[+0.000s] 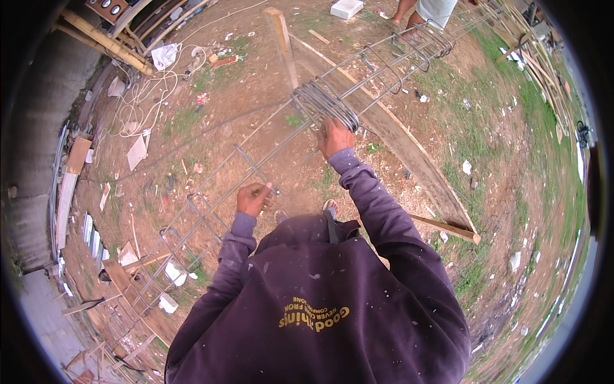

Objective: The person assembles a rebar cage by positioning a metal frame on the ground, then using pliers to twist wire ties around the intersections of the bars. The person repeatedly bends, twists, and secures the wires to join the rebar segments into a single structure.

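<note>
Long thin steel reinforcing bars [281,142] run diagonally in front of me, from lower left to upper right. A tight bundle of rebar stirrups [313,101] hangs around them. My right hand [335,138] is closed on the near end of that bundle. My left hand [254,199], fingers curled and thumb pinched in, is just below a single stirrup [251,164] on the bars. Whatever the left fingers hold, if anything, is too small to make out. Further down the bars, more stirrups [198,206] stand spaced apart.
A wooden board [409,150] on a wooden post [281,48] crosses beneath the bars. Another person's legs [412,25] show near the far end. A tangled white cord [137,93] and bamboo poles [109,45] lie at the left. Litter dots the dirt and grass.
</note>
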{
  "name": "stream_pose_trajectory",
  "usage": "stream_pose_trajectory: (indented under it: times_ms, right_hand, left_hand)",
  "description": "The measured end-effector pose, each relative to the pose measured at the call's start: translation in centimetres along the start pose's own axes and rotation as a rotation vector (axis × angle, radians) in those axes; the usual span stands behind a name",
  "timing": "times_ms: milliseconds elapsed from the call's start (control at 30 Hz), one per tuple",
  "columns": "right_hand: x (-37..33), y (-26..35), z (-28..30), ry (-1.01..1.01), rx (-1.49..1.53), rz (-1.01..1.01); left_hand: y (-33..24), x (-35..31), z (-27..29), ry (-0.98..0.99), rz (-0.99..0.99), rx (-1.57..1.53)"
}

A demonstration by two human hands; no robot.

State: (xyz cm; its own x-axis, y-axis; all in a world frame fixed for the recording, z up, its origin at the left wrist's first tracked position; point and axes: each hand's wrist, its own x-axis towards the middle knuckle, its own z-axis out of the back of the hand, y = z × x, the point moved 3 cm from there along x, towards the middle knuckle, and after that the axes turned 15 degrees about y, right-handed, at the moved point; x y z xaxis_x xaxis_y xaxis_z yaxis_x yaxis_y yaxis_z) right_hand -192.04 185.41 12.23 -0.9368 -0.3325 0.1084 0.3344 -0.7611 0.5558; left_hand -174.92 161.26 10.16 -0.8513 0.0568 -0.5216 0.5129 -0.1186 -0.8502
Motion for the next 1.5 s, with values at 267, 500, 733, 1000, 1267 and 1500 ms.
stream_pose_trajectory:
  times_ms: [267,500,733,1000,1267,1500]
  right_hand:
    - [-0.6,0.2,-1.2,0.023,0.100,-0.007]
    - [-0.4,0.1,0.2,0.100,0.107,-0.022]
    - [4.2,-2.8,3.7,0.085,-0.142,-0.013]
    - [5.1,-5.0,3.2,0.089,-0.119,-0.053]
    - [7.6,-7.3,5.9,0.044,-0.220,-0.289]
    - [11.4,-10.1,6.8,0.307,-0.052,-0.381]
  left_hand:
    - [-0.3,0.0,0.0,-0.011,-0.010,0.018]
    - [0.6,0.2,0.1,-0.068,-0.049,0.105]
    - [1.4,0.2,-0.1,-0.140,-0.112,0.203]
    - [1.6,0.1,-0.2,-0.095,-0.002,0.081]
    - [-0.6,-1.2,-0.2,-0.189,-0.012,0.278]
    - [-9.2,-2.4,-0.4,-0.500,-0.215,0.342]
